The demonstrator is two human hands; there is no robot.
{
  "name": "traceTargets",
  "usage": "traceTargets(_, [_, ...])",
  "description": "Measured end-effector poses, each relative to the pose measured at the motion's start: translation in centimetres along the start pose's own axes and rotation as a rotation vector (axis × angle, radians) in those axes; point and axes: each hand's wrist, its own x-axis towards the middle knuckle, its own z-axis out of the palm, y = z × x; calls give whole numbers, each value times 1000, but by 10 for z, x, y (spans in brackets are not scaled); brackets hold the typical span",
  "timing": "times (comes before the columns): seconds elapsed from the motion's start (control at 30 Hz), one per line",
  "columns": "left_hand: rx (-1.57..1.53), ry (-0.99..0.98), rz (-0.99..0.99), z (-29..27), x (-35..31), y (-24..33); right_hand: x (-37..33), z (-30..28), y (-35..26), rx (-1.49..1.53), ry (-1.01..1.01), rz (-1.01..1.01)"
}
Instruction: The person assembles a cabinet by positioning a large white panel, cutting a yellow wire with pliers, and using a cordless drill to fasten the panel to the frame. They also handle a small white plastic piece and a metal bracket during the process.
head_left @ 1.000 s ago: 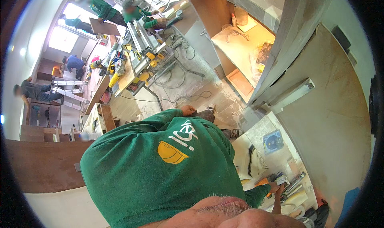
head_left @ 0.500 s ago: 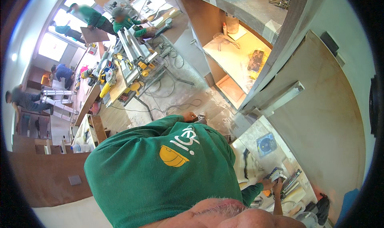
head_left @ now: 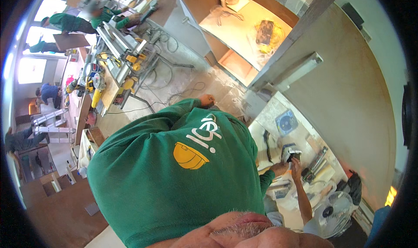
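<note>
My left hand point(head_left: 207, 101) hangs at the end of its green sleeve, fingers curled by a small dark thing I cannot make out. On the right, my right hand point(head_left: 281, 168) has its fingers closed at a small dark-and-white object point(head_left: 290, 153) above a cluttered worktop point(head_left: 305, 141). A co-worker's hand point(head_left: 296, 166), on a bare forearm, reaches to the same object from the lower right. A square pack with a blue disc point(head_left: 286, 122) lies beyond it, and a black strip point(head_left: 267, 141) rests to its left.
Close by stand a white fan point(head_left: 333, 213) and a leaning brown panel point(head_left: 348, 87). A lit cabinet point(head_left: 248, 28) is ahead. To the left, power tools and a saw stand point(head_left: 130, 65) occupy a bench; cables point(head_left: 174, 87) trail across the floor. Several people work behind, near a stepladder point(head_left: 54, 128).
My view has turned, so the worktop sits higher in the picture and more of the fan shows. Both hands at the object stay close together; its dark part is now more visible.
</note>
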Motion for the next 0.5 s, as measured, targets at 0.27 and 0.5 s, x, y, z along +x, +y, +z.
traceTargets(0.27, [37, 7, 175, -12, 32, 36, -55, 32, -22, 137, -103, 5])
traceTargets(0.5, [29, 18, 192, -7, 34, 50, -38, 15, -21, -59, -40, 164])
